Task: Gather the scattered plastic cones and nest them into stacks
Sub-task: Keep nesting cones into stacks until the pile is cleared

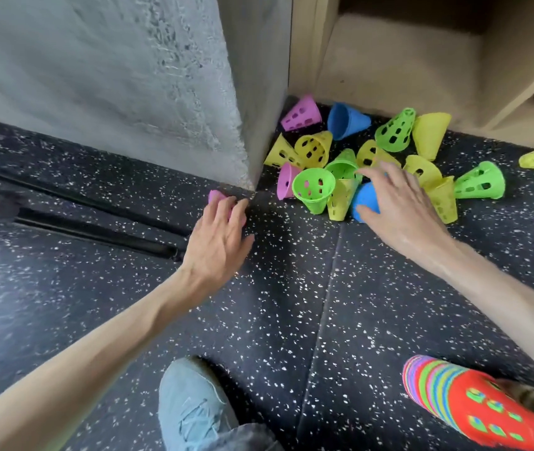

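Gym or play space, speckled rubber floor (291, 304); concrete pillar (129, 76), wooden shelving (519, 76)

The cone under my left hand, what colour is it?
Pink, seen in the head view: the cone under the left hand.

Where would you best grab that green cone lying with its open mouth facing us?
Take the green cone by its wide rim, from the near side. It lies tipped with the open mouth toward the camera, so fingers could hook inside; yellow cones crowd its right.

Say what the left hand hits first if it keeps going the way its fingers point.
The left hand already touches a pink cone at its fingertips. Just beyond that stands the grey concrete pillar, though depth is hard to judge.
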